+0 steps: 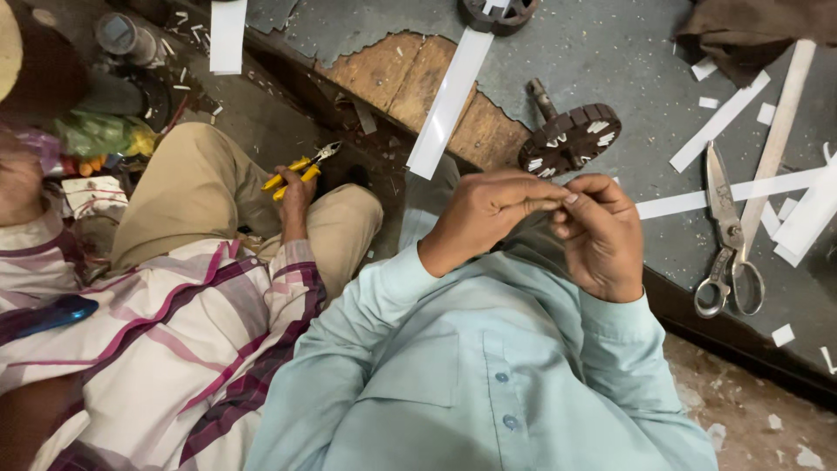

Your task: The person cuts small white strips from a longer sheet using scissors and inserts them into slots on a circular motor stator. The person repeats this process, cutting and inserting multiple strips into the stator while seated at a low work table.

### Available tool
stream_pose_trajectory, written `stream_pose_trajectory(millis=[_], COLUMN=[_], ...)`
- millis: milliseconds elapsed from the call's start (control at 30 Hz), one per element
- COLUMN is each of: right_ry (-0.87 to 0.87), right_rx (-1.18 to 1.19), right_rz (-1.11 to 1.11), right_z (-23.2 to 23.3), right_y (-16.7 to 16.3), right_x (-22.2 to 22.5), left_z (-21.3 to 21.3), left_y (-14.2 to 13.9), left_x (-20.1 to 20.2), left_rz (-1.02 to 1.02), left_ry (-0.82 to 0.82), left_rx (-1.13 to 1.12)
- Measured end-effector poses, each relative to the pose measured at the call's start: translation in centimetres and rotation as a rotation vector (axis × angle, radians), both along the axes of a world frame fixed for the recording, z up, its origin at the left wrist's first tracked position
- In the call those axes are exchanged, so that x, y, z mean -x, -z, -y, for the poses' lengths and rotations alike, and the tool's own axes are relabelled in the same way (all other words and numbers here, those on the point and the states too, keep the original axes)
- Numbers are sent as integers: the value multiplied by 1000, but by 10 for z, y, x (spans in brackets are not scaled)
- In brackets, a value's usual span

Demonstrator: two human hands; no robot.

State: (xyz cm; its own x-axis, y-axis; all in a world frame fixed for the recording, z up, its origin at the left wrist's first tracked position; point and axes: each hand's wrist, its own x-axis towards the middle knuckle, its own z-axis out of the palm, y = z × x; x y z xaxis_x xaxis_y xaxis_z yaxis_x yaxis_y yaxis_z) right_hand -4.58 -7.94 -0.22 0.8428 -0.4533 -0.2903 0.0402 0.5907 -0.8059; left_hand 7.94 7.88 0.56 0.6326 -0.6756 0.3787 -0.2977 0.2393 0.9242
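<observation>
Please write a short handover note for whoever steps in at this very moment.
Left hand and right hand: raised together over the lap, fingertips pinching something too small to identify.
Round dark slotted metal core on a shaft: on the grey worktop, white pieces in several slots, other slots bare.
Long white paper strips and steel scissors: on the worktop, to the right.
A neighbouring person's hand holds yellow-handled pliers.

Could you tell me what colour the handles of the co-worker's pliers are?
Yellow, clearest in the head view: the small yellow-handled pliers.
</observation>
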Motion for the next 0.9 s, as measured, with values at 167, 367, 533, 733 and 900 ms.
stream_pose_trajectory(millis=[167,367,533,733,900], right_ry=[18,-19,-15,252,367], right_rx=[65,10,309,829,1010], right_rz=[-15,5,96,-86,22], right_z=[-1,-2,-16,-12,-13], right_y=[-12,-18,-28,-30,-14], right_x=[-8,-14,-15,-30,-57], left_z=[3,2,6,20,33], left_y=[-2,-5,-5,1,13], left_x=[-13,-25,-28,-37,-43], left_rz=[51,85,-176,110,-210], left_ry=[-10,2,58,-184,-70], left_rx=[15,44,5,68,-22])
